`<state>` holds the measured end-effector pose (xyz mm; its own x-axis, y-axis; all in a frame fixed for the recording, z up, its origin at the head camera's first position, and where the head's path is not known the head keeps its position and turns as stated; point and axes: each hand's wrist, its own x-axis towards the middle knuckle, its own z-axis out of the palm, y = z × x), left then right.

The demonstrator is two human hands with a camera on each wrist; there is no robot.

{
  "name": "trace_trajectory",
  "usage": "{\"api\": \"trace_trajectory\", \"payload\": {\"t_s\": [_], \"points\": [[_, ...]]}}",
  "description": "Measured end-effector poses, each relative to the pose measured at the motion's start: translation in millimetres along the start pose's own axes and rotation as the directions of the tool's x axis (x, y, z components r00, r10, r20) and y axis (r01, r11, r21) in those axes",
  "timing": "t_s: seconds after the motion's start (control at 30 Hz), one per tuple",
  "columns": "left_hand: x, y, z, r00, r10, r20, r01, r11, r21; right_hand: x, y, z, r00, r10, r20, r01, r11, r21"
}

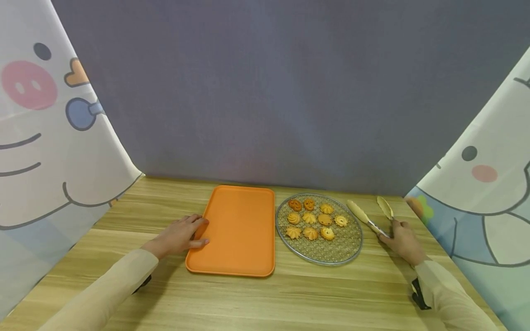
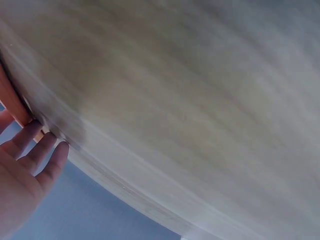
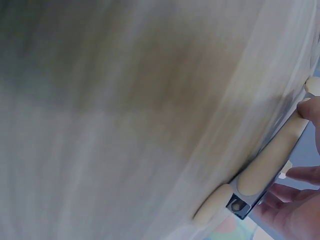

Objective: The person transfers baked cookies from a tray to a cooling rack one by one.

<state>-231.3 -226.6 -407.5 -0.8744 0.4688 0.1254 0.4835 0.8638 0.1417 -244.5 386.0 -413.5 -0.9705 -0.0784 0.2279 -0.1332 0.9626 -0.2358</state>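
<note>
An orange rectangular tray [image 1: 238, 230] lies flat on the table. My left hand [image 1: 178, 235] rests at its left edge, the thumb and index finger reaching over the rim; in the left wrist view the other fingers [image 2: 46, 152] are loosely extended at the tray's edge and the tabletop. To the tray's right is a round, metal-rimmed patterned plate [image 1: 337, 248] bearing several cookies [image 1: 309, 217]. At far right my right hand [image 1: 406, 241] holds a pair of tongs [image 1: 359, 212] with cream tips, their arms spread. The right wrist view shows a tan handle [image 3: 272, 157] of the tongs near the thumb.
The wood-grain table [image 1: 290, 299] extends in front of the tray and plate. Grey cloth [image 1: 269, 92] closes off the back, and printed cartoon curtains [image 1: 33, 161] hang at both sides, the right one close to the right hand.
</note>
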Motion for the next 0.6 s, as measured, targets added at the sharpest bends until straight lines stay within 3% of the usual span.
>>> {"api": "trace_trajectory", "payload": {"t_s": [0.33, 0.6], "points": [[3.5, 2.9, -5.1, 1.000, 0.020, -0.001, -0.020, 1.000, 0.004, 0.0, -3.5, -4.5, 0.999, 0.017, 0.027, -0.018, 1.000, 0.004], [-2.1, -0.1, -10.3, 0.997, 0.041, -0.061, -0.044, 0.998, -0.055, 0.0, -6.0, -13.6, 1.000, 0.006, 0.014, -0.005, 0.999, -0.038]]}}
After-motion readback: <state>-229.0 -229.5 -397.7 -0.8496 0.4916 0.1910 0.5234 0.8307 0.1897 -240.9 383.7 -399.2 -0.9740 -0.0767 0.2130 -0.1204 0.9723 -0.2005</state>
